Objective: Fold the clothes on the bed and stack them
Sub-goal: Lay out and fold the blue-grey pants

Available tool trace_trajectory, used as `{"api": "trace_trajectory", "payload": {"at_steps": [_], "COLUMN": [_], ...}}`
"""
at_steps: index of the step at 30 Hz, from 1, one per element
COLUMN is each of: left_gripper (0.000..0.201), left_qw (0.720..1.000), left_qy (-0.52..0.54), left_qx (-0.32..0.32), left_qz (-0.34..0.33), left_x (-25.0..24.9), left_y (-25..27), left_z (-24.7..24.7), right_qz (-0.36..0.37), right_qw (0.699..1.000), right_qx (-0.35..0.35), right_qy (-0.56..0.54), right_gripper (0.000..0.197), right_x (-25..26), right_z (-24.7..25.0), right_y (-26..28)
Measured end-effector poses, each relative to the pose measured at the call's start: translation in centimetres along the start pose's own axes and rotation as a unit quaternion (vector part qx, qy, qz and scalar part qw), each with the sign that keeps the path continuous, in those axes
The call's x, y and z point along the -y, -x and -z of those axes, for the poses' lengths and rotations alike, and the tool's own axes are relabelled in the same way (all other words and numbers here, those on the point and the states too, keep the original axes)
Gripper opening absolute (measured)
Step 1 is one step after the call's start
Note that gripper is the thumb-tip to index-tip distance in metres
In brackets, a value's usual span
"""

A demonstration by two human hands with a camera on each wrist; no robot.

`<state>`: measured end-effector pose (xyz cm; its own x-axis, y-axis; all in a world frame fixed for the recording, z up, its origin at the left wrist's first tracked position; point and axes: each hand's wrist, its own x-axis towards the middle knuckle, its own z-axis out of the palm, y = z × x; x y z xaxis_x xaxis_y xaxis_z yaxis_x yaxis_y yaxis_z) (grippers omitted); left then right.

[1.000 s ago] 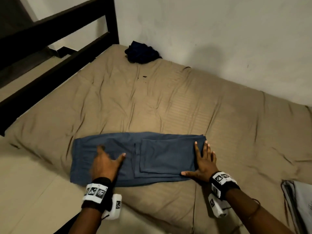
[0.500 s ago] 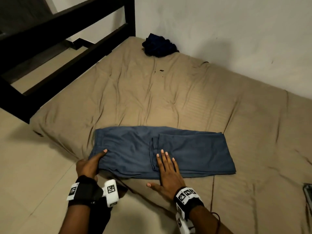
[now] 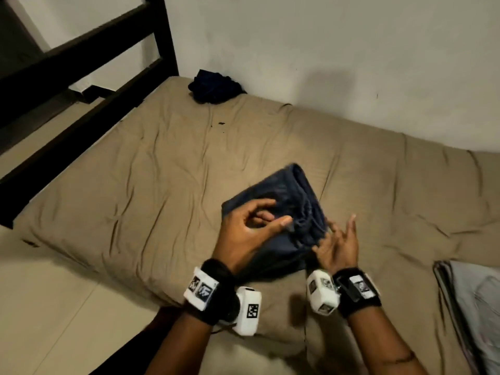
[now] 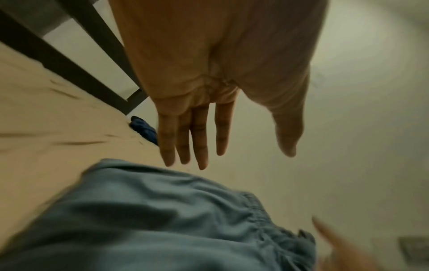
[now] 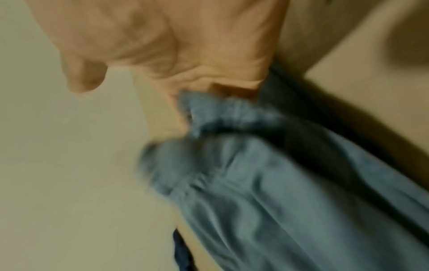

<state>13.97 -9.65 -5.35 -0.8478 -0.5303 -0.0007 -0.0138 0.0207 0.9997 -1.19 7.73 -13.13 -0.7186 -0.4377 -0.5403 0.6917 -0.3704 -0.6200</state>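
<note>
We have the folded blue trousers (image 3: 281,212) lifted just above the tan mattress (image 3: 135,185), near its front edge, and they sit between our two hands as a compact bundle with the gathered waistband (image 3: 308,220) facing right. Our left hand (image 3: 249,231) lies over the top of the bundle; the left wrist view shows its fingers (image 4: 192,135) straight and spread above the cloth, not wrapped round it, so it seems to be steadying and flattening the fold, not carrying it. Our right hand (image 3: 336,247) comes in from beneath at the waistband end. In the head view its fingers fan upward, loose, while the right wrist view (badly blurred) shows cloth bunched against the palm (image 5: 209,60); we cannot tell whether any finger actually pinches the fabric or whether the palm merely supports it.

We judge that this hold, one hand above and one below, is meant to keep the layers from sliding apart while the bundle travels. To the right, at the edge of the picture, lies a grey folded garment (image 3: 476,301), which looks like the likely place for the stack, though that is only our reading. A dark blue crumpled garment (image 3: 213,87) waits at the far corner by the wall (image 3: 351,50) and the black bed frame (image 3: 81,63), not yet folded, so the job appears partly done.
</note>
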Motion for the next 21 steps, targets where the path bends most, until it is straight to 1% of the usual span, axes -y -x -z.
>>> {"api": "trace_trajectory", "payload": {"at_steps": [1,2,3,4,5,6,7,8,9,10,11,12,14,15,16,17,18,19,20,21], "left_gripper": [0.062,0.071,0.082,0.09,0.095,0.1,0.104,0.107,0.11,0.113,0.116,0.119,0.121,0.121,0.12,0.118,0.109,0.095,0.077,0.062], "left_qw": [0.997,0.982,0.946,0.895,0.849,0.819,0.807,0.806,0.817,0.834,0.851,0.862,0.873,0.88,0.894,0.912,0.926,0.934,0.936,0.936], "left_qy": [-0.077,-0.19,-0.318,-0.428,-0.499,-0.536,-0.552,-0.556,-0.548,-0.528,-0.504,-0.485,-0.461,-0.447,-0.421,-0.388,-0.357,-0.341,-0.336,-0.333], "left_qx": [-0.005,0.004,0.038,0.086,0.124,0.148,0.159,0.158,0.146,0.127,0.112,0.109,0.114,0.114,0.103,0.075,0.036,-0.006,-0.046,-0.079], "left_qz": [0.009,0.026,0.05,0.088,0.12,0.14,0.141,0.126,0.107,0.098,0.096,0.101,0.112,0.11,0.11,0.113,0.114,0.105,0.092,0.082], "left_x": [2.4,4.9,7.5,9.9,12.0,13.9,15.4,16.3,17.1,17.5,17.7,17.9,17.9,17.8,17.4,16.9,16.4,15.9,15.4,15.0], "left_y": [0.0,0.2,0.4,0.9,1.6,2.5,3.4,4.2,5.0,5.6,5.9,5.9,5.6,5.4,5.1,4.7,4.2,3.5,2.5,1.4], "left_z": [-0.7,-0.9,-0.9,-0.8,-0.6,-0.4,-0.3,-0.3,-0.3,-0.2,-0.1,0.0,0.2,0.3,0.4,0.7,1.0,1.6,2.1,2.7], "right_qz": [-0.019,-0.045,-0.062,-0.062,-0.046,-0.023,-0.007,0.007,0.019,0.036,0.06,0.088,0.119,0.12,0.115,0.105,0.103,0.124,0.175,0.243], "right_qw": [0.999,0.998,0.996,0.993,0.986,0.975,0.966,0.964,0.958,0.953,0.943,0.934,0.921,0.915,0.902,0.871,0.818,0.752,0.683,0.618], "right_qx": [-0.022,-0.038,-0.05,-0.056,-0.077,-0.095,-0.096,-0.085,-0.078,-0.067,-0.062,-0.054,-0.044,-0.057,-0.083,-0.125,-0.172,-0.212,-0.236,-0.239], "right_qy": [-0.013,0.001,0.04,0.083,0.142,0.2,0.239,0.254,0.274,0.294,0.321,0.342,0.368,0.381,0.407,0.462,0.539,0.612,0.669,0.709], "right_gripper": [0.081,0.081,0.078,0.076,0.084,0.096,0.097,0.083,0.061,0.041,0.032,0.032,0.033,0.033,0.035,0.04,0.047,0.055,0.06,0.061], "right_x": [1.2,1.7,1.4,1.0,0.4,-0.3,-0.8,-1.0,-0.9,-0.2,0.4,0.9,1.4,1.4,1.3,1.1,0.6,0.0,-0.9,-2.0], "right_z": [1.4,2.6,3.5,4.0,4.7,5.7,6.7,7.3,7.6,6.5,6.0,6.0,6.4,6.9,7.3,7.5,7.5,7.3,6.9,6.0], "right_y": [-0.7,-1.4,-2.0,-2.3,-2.8,-3.6,-4.6,-5.3,-5.8,-5.2,-5.3,-5.7,-6.2,-6.3,-6.3,-5.9,-5.2,-4.2,-3.0,-1.7]}}
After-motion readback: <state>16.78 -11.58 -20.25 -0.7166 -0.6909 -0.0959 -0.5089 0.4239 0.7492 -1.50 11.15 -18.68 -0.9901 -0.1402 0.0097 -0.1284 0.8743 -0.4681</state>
